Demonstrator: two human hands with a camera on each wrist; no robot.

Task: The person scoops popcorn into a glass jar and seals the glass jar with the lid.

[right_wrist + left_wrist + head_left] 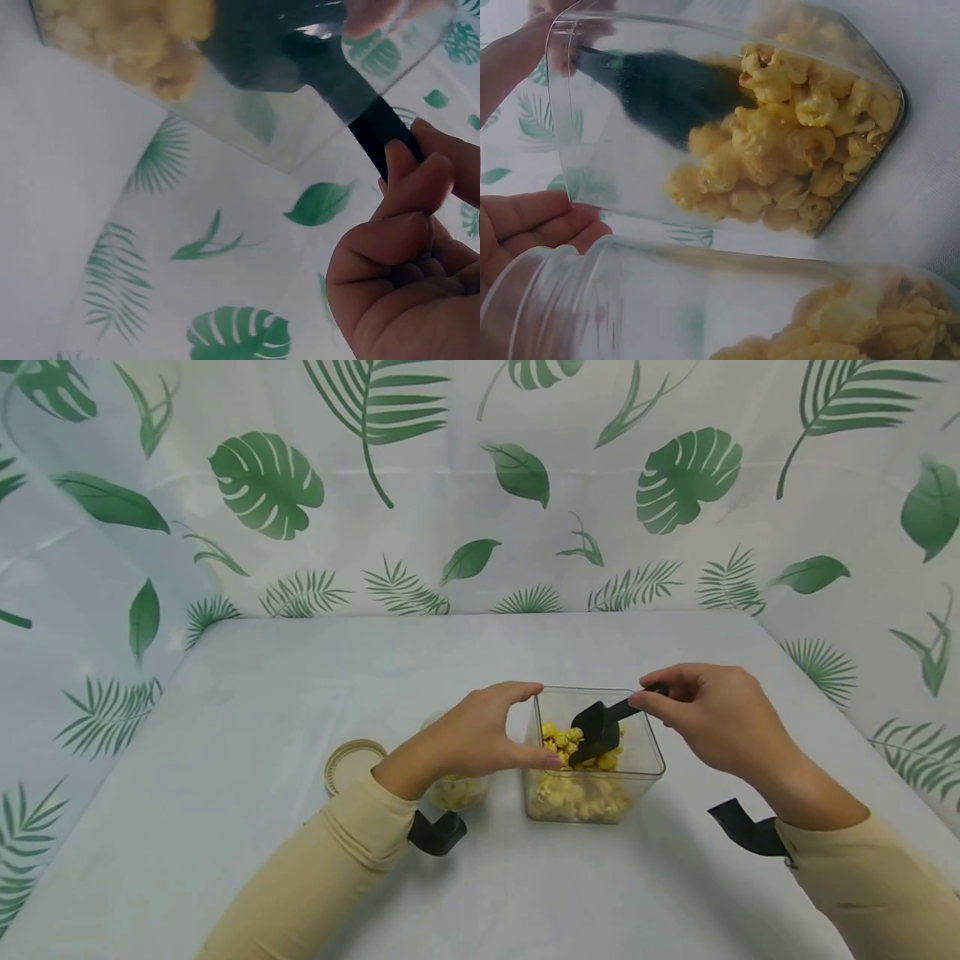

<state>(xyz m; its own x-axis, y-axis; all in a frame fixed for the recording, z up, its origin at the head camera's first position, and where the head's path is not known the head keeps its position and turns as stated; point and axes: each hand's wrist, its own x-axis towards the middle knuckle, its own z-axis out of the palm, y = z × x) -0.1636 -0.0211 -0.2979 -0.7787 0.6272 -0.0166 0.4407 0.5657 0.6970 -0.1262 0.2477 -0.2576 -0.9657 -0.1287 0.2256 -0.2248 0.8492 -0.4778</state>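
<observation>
A clear square-topped plastic container (637,756) stands on the table, its lower part filled with yellow popcorn (577,797). My left hand (476,735) holds it by the rim, thumb at the near side and fingers at the far left corner. Between thumb and fingers of my right hand (720,718) is the handle of a black scoop (597,727). The scoop slants down into the container, its blade among the upper popcorn pieces. Through the clear wall in the left wrist view, the blade (667,90) lies against the popcorn (780,142).
Left of the container, partly behind my left hand, stands a clear jar (660,300) with popcorn in it. A round lid with a gold rim (352,747) lies farther left on the white tabletop (247,727). Leaf-printed cloth (465,510) hangs behind and at the sides.
</observation>
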